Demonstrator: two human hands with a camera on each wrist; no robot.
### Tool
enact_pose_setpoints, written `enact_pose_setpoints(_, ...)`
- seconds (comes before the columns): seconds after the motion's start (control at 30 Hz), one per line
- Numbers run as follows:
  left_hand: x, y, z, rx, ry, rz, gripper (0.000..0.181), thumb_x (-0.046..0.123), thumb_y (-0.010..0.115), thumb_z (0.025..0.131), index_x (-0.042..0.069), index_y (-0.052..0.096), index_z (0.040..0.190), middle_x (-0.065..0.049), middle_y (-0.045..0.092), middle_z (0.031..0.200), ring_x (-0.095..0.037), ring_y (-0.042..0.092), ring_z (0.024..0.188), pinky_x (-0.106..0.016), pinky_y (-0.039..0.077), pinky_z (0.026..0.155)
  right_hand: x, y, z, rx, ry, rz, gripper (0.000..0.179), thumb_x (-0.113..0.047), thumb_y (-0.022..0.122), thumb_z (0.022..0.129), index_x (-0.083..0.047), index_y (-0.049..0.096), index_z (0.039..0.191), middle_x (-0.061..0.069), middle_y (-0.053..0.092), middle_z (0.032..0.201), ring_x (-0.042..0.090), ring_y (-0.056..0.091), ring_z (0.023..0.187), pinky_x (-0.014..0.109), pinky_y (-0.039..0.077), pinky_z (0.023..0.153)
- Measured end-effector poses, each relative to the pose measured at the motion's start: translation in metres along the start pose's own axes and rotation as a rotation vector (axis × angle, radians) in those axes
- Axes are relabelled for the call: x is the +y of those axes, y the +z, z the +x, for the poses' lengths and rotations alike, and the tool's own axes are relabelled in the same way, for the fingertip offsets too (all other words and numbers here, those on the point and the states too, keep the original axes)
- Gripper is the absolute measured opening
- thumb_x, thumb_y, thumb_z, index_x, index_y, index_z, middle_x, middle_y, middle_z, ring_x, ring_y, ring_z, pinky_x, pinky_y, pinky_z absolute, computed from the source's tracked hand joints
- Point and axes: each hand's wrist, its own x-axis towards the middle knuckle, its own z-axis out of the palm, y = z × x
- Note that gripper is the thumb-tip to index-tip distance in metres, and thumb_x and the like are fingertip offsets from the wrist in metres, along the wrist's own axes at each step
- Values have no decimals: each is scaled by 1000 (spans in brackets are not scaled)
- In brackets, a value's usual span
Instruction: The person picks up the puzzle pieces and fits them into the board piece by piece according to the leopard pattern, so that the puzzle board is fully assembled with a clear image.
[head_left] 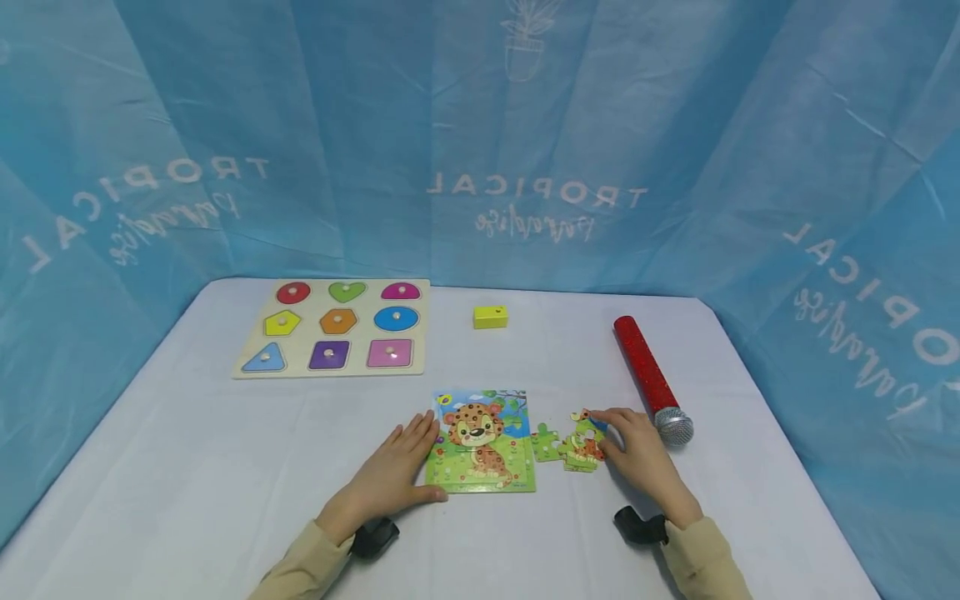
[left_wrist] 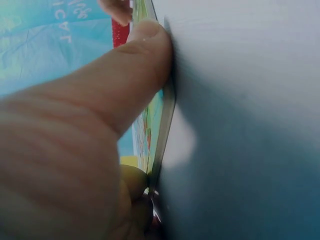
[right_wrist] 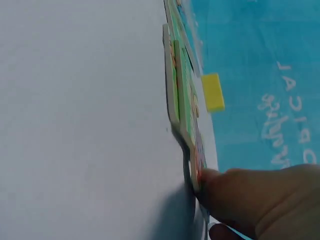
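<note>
A square puzzle board [head_left: 480, 479] with a spotted leopard cub lies flat mid-table. My left hand [head_left: 392, 473] rests along its left side with fingers extended, the thumb at its lower left corner. In the left wrist view that thumb [left_wrist: 135, 65] covers part of the board's edge. Right of the board, loose jigsaw pieces [head_left: 579, 458] partly overlap, and a green jigsaw piece [head_left: 547, 443] lies between them and the board. My right hand [head_left: 641, 454] pinches a piece with blue on it at the pile's right side. Up close, the right thumb [right_wrist: 240, 192] touches the stacked pieces' edge.
A red glittery microphone [head_left: 648, 375] lies right of my right hand. Behind the board is a yellow block [head_left: 490, 317]. A shape board [head_left: 288, 372] with colored knobbed shapes sits at the back left. Blue printed curtains [head_left: 487, 125] surround the white table.
</note>
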Motion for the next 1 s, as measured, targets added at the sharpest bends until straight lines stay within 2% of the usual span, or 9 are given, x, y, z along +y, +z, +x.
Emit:
enact_pose_setpoints(0.1,0,0,0,3,5,-2,100,53,70,81,-4,26,150,-21,20,160,-38,17,149,-55,17,121,-3,3,9,-20,-4,-6,48,-4,74,81,-6,61,128,16,64,120,33,58,109,52,52,93)
enact_pose_setpoints(0.23,1,0,-1,11,5,-8,99,52,71,81,-4,27,150,-21,21,159,-38,19,149,-55,17,121,-8,10,31,-47,3,7,56,-5,72,82,-4,53,135,15,64,115,31,58,104,49,50,93)
enact_pose_setpoints(0.4,-1,2,0,4,9,-7,100,53,71,81,-3,26,150,-22,20,159,-38,18,149,-56,18,121,-12,17,50,-81,21,61,64,-2,70,80,-6,48,140,14,63,116,31,57,103,49,48,92)
enact_pose_setpoints(0.7,-1,1,1,20,-14,-8,100,54,71,80,-2,27,151,-20,21,160,-36,18,149,-54,17,121,-7,14,51,-137,65,159,50,-12,65,87,-10,54,136,17,52,135,35,46,123,55,45,102)
enact_pose_setpoints(0.83,-2,2,1,18,-15,-10,100,54,71,80,-2,27,151,-20,21,160,-36,18,149,-54,17,122,-4,10,49,-178,66,141,55,-12,69,85,-13,53,137,16,50,136,33,47,121,55,47,100)
enact_pose_setpoints(1.0,-2,3,1,10,-16,-4,100,53,71,80,-2,27,151,-20,20,160,-36,18,149,-54,17,122,-4,10,47,-180,61,167,61,-9,70,83,-14,50,141,16,50,133,33,55,114,52,52,94)
